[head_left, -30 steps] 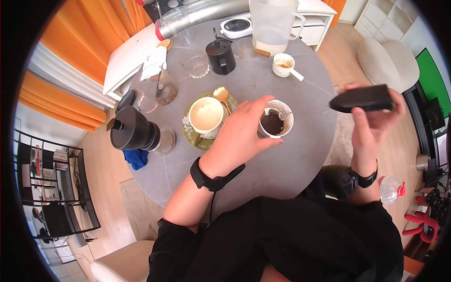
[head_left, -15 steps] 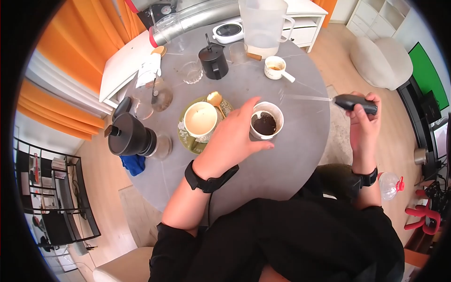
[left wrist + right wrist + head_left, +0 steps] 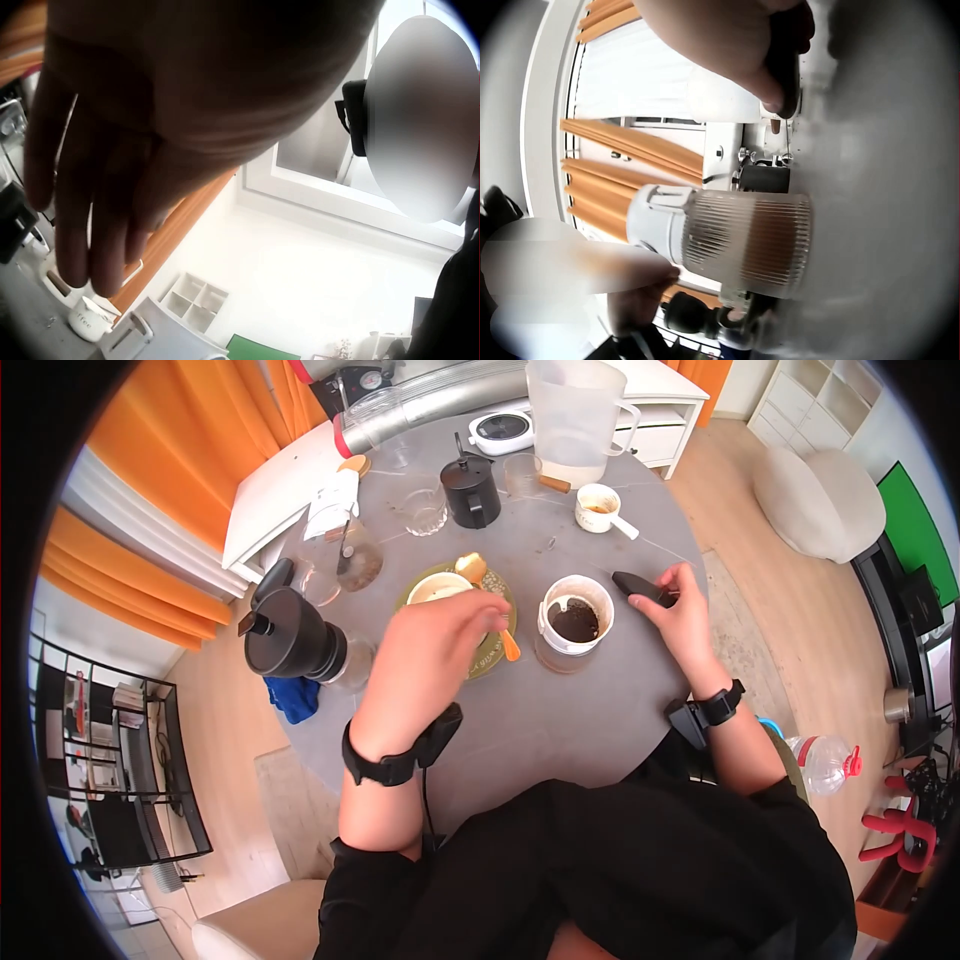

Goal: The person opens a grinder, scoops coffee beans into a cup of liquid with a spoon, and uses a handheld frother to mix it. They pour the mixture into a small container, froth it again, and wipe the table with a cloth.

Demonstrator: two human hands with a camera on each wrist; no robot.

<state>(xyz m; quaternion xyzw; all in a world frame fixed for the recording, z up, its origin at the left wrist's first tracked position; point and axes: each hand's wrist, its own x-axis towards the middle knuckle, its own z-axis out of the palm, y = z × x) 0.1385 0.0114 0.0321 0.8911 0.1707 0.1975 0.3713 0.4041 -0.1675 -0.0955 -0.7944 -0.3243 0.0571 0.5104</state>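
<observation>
My left hand point(image 3: 425, 665) hovers over the pale cup point(image 3: 440, 585) on the green plate point(image 3: 492, 652), partly covering both. Its fingers hang fairly straight in the left wrist view, holding nothing. A spoon's orange handle point(image 3: 511, 646) shows by the fingertips; whether they touch it, I cannot tell. Low at the table's right side, my right hand point(image 3: 687, 622) grips a black handheld whisk point(image 3: 640, 588); its thin rod is not clear. Between the hands stands a ribbed clear cup point(image 3: 746, 240) with a white rim and dark contents point(image 3: 575, 620).
Behind are a black lidded pot point(image 3: 470, 490), a glass point(image 3: 425, 512), a small white handled pot point(image 3: 598, 508), a large clear pitcher point(image 3: 575, 425) and a white scale point(image 3: 502, 432). A black moka-style pot point(image 3: 285, 635) and a glass carafe point(image 3: 358, 560) stand at the left.
My left hand has moved left, from beside the ribbed cup to over the pale cup. My right hand has brought the black whisk left and down to the table's right side.
</observation>
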